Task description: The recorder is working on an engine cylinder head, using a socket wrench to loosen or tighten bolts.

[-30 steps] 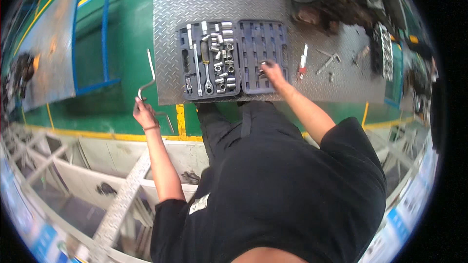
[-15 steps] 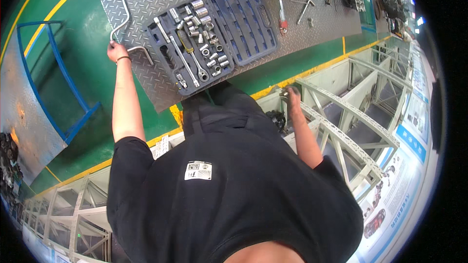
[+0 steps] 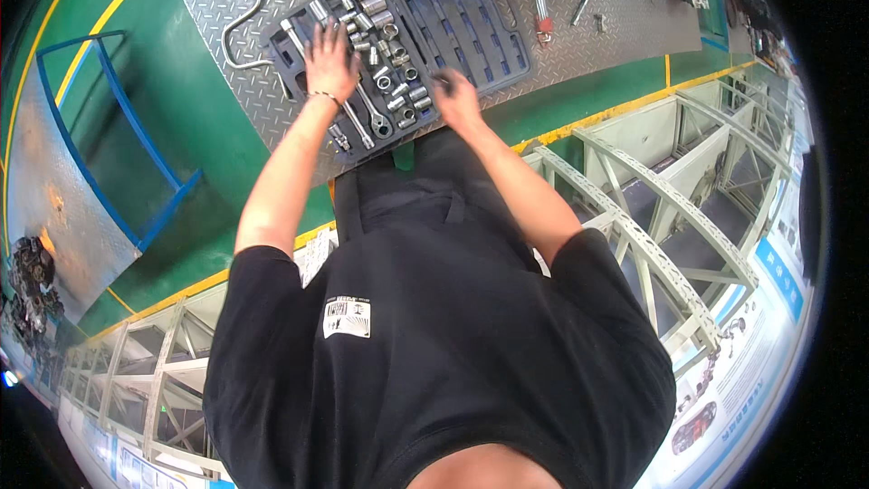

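Note:
An open socket set case (image 3: 274,34) lies on the metal-topped bench, with several chrome sockets (image 3: 373,5) in its left half. My left hand (image 3: 332,63) reaches over that half with its fingers spread. It covers most of the yellow-handled screwdriver; a ratchet (image 3: 381,125) and a long extension bar (image 3: 356,123) show below it. My right hand (image 3: 460,101) is curled at the near edge of the case's lid half (image 3: 466,32), its fingertips dark. What it holds, if anything, is hidden. A bent crank-shaped speed handle (image 3: 228,41) lies left of the case.
Farther right on the diamond-plate bench (image 3: 625,36) lie a red-holdered hex key set (image 3: 543,18) and a T-shaped wrench (image 3: 588,0). A blue-framed stand (image 3: 136,149) is at the left. White metal frames (image 3: 670,217) stand behind me on the right.
My left hand has let go of the speed handle and moved right, over the sockets. My right hand has come from beside my body up to the case. The view has shifted slightly.

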